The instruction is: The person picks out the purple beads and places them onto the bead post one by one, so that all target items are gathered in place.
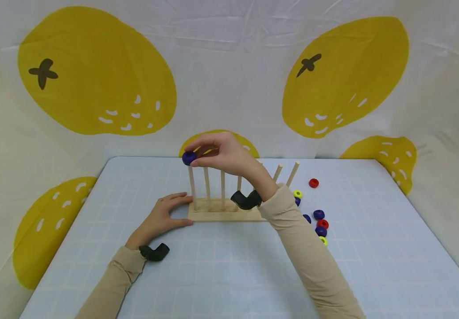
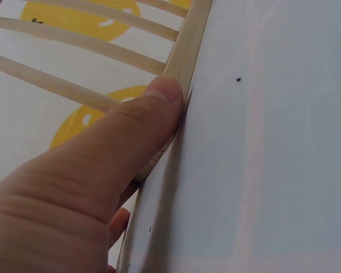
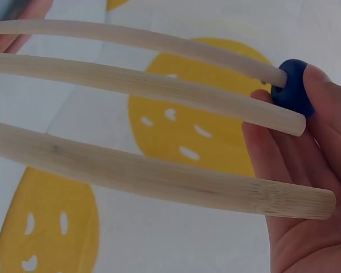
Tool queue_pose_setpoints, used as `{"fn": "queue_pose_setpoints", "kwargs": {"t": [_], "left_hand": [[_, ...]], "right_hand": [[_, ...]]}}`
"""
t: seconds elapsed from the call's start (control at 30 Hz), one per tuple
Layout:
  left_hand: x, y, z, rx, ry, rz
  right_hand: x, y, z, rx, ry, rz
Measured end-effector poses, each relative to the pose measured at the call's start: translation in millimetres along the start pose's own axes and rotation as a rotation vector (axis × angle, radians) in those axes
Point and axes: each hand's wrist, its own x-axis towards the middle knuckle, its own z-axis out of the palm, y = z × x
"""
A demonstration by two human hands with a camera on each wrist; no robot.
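A dark blue bead (image 1: 188, 158) is pinched between the thumb and fingers of my right hand (image 1: 229, 153), at the top of the leftmost wooden peg. In the right wrist view the tip of that peg (image 3: 216, 52) enters the hole of the blue bead (image 3: 292, 88). My left hand (image 1: 165, 213) grips the left end of the wooden peg stand (image 1: 227, 216), thumb at the front and fingers behind. The left wrist view shows the left thumb (image 2: 142, 114) pressed against the base. The right forearm covers part of the stand's right side.
Right of the stand lie several loose beads: a red bead (image 1: 313, 183) at the back, a yellow bead (image 1: 297, 194), a blue bead (image 1: 319, 215), and more red, blue and yellow ones nearer. The sleeve partly hides some. A lemon-print cloth (image 1: 229, 79) hangs behind the table.
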Motion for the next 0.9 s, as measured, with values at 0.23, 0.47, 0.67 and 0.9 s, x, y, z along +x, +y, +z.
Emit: {"fn": "queue_pose_setpoints", "kwargs": {"t": [0.23, 0.47, 0.67, 0.9], "left_hand": [[-0.6, 1.9, -0.8, -0.004, -0.008, -0.022], [0.8, 0.8, -0.3, -0.003, 0.003, 0.001], [0.7, 0.9, 0.0, -0.002, 0.0, -0.008], [0.1, 0.0, 0.7, -0.012, 0.0, -0.01]], "right_hand": [[1.1, 0.5, 0.8, -0.058, -0.036, 0.018], [1.2, 2.5, -0.4, -0.077, -0.042, 0.033], [0.9, 2.2, -0.9, -0.072, -0.041, 0.054], [0.1, 2.3, -1.4, -0.096, -0.04, 0.047]]}}
